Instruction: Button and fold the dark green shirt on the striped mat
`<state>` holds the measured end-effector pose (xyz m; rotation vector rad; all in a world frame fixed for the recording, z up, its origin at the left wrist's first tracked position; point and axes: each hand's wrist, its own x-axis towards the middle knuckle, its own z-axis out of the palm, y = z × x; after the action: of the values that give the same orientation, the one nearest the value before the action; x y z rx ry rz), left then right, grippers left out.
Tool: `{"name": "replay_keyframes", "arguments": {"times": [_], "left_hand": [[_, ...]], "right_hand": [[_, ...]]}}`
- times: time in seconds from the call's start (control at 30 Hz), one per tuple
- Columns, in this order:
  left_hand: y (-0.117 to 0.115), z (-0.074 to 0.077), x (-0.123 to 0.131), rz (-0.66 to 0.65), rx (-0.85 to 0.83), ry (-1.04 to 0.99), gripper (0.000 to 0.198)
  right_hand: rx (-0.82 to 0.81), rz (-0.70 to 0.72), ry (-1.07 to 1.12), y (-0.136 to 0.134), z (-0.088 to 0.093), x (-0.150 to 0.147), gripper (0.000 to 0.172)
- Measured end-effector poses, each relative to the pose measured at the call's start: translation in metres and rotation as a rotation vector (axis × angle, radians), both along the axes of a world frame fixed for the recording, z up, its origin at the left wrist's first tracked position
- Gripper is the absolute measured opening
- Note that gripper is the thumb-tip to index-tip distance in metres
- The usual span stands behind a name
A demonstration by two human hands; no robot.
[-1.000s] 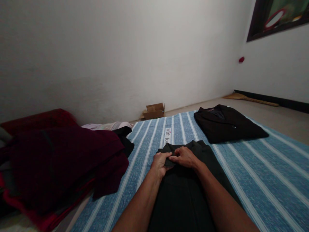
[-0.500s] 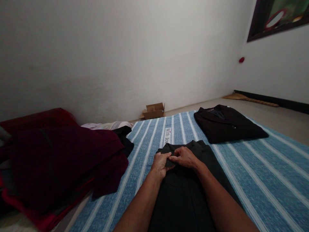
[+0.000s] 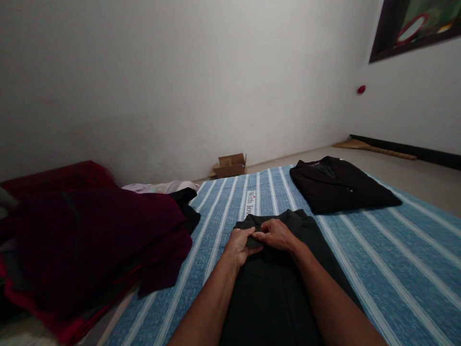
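Note:
A dark grey-green collared shirt (image 3: pixel 273 302) lies lengthwise in front of me on the blue striped bedsheet (image 3: pixel 216 230), its collar end pointing away. At the collar (image 3: pixel 288 218), my left hand (image 3: pixel 238 245) pinches the cloth between thumb and fingers from the left side. My right hand (image 3: pixel 276 234) is closed on the same bit of collar, its fingertips meeting those of the left. What detail sits between the fingertips is too small and dark to make out. Both forearms cover part of the shirt's sides.
A folded dark brown garment (image 3: pixel 342 187) rests on the sheet at far right. Maroon clothes (image 3: pixel 104 245) are heaped at left, with black cloth (image 3: pixel 187 209) beside them. Beyond the bed are a cardboard box (image 3: pixel 230 169), a broom (image 3: pixel 378 149) and a white wall (image 3: pixel 216 86).
Almost nothing differs. Both hands keep their pinch on the collar, and the view has shifted very slightly.

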<state>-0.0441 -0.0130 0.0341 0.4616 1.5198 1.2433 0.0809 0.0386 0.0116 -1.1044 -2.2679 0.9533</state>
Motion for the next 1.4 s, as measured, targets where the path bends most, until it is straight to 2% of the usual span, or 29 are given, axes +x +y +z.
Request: {"name": "replay_keyframes", "arguments": {"times": [0.17, 0.4, 0.7, 0.9, 1.1, 1.27, 1.4], "left_hand": [[0.000, -0.003, -0.003, -0.055, -0.001, -0.002, 0.003], [-0.004, 0.002, -0.003, -0.183, -0.077, -0.099, 0.008], [-0.015, 0.002, 0.000, -0.195, -0.004, -0.177, 0.018], [-0.015, 0.001, 0.000, -0.207, -0.042, -0.153, 0.016], [-0.016, 0.004, 0.005, -0.267, -0.104, 0.047, 0.017], [-0.020, 0.001, 0.001, -0.341, -0.166, 0.255, 0.014], [-0.019, 0.002, -0.017, -0.392, -0.134, 0.587, 0.023]], "right_hand": [[0.009, 0.003, -0.020, 0.002, -0.001, -0.001, 0.040], [0.023, -0.013, -0.061, 0.002, -0.001, -0.002, 0.035], [0.046, -0.024, -0.083, 0.003, -0.001, -0.002, 0.032], [0.044, -0.020, -0.096, 0.002, 0.001, -0.002, 0.031], [0.057, -0.018, -0.096, 0.003, -0.001, -0.002, 0.031], [0.052, -0.004, -0.088, 0.004, -0.003, -0.002, 0.027], [0.043, -0.004, -0.082, 0.005, -0.003, -0.001, 0.024]]}}
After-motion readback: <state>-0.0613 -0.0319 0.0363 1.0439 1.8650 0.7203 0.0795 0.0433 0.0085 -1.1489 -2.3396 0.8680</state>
